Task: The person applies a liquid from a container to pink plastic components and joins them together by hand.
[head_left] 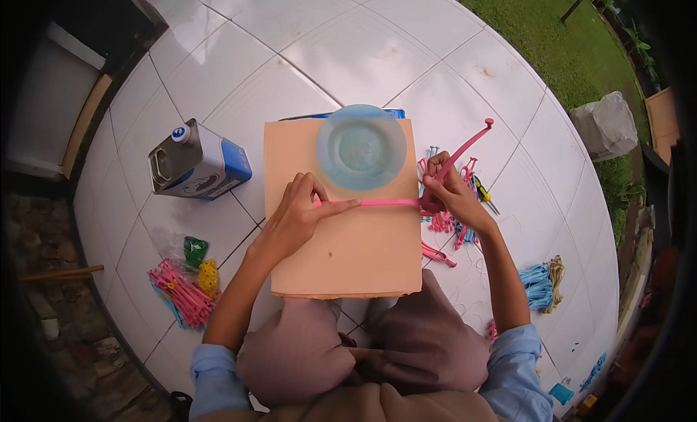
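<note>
A long pink plastic strip (pixel 388 203) runs level across a peach-coloured board (pixel 345 258) between my two hands. My left hand (pixel 294 213) pinches its left end, with the forefinger laid along it. My right hand (pixel 454 197) grips the strip just beyond the board's right edge. From there a pink length slants up and away to a round knob at its tip. Whether this is the same strip or a second one, I cannot tell, as my fingers cover the bend. On the far part of the board, past the strip, stands a translucent blue bowl (pixel 326 147).
On the left stand a blue-and-white metal can (pixel 210 164) and a pile of pink strips (pixel 181 295) beside green (pixel 195 251) and yellow (pixel 208 277) packets. Pink and blue strips and a yellow-handled tool (pixel 482 190) lie under my right hand. Blue strips (pixel 536 285) lie farther right.
</note>
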Motion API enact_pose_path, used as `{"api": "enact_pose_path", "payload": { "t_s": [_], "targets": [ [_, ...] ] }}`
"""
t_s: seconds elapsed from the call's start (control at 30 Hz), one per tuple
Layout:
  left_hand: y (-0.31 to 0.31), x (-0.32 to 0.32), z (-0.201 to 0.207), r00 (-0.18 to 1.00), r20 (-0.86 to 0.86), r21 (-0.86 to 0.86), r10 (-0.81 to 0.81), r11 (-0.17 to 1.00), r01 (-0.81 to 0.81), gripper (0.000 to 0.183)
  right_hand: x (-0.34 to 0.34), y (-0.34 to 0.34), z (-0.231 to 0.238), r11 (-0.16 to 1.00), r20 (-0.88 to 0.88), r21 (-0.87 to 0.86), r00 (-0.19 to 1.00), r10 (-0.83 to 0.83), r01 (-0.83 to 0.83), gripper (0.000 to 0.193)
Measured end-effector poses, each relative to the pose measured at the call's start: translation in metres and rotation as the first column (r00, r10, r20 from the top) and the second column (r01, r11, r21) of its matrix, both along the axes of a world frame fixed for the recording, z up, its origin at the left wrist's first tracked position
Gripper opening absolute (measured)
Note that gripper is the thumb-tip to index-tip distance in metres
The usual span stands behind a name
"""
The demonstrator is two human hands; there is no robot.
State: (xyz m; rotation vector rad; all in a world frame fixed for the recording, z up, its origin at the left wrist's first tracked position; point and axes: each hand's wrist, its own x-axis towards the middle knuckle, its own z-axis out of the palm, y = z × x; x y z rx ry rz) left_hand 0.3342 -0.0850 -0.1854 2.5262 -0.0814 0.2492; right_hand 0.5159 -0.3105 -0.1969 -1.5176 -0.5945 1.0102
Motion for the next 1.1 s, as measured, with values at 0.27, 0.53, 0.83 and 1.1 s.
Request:
{"api": "enact_pose_path", "payload": {
  "t_s": [0.27,0.53,0.83,1.1],
  "targets": [
    [0.004,0.005,-0.011,0.999,-0.032,0.082,-0.036,0.996,0.039,0.042,0.005,0.001,-0.003,0.99,-0.025,-0.139,1.0,-0.001,-0.002,0.022],
    [0.004,0.008,-0.009,0.998,-0.048,0.075,-0.043,0.996,0.047,0.043,0.018,0.009,0.001,0.984,-0.076,-0.178,0.997,0.008,-0.022,0.027],
    [0.004,0.008,-0.005,0.994,-0.056,0.098,-0.092,0.99,0.097,0.045,0.014,0.014,-0.004,0.97,-0.192,-0.238,0.977,-0.092,0.044,0.031],
    [0.009,0.015,0.001,0.98,-0.123,0.19,-0.158,0.965,0.18,0.045,0.004,0.011,-0.007,0.971,-0.092,-0.182,0.98,-0.176,0.157,0.038]
  ]
}}
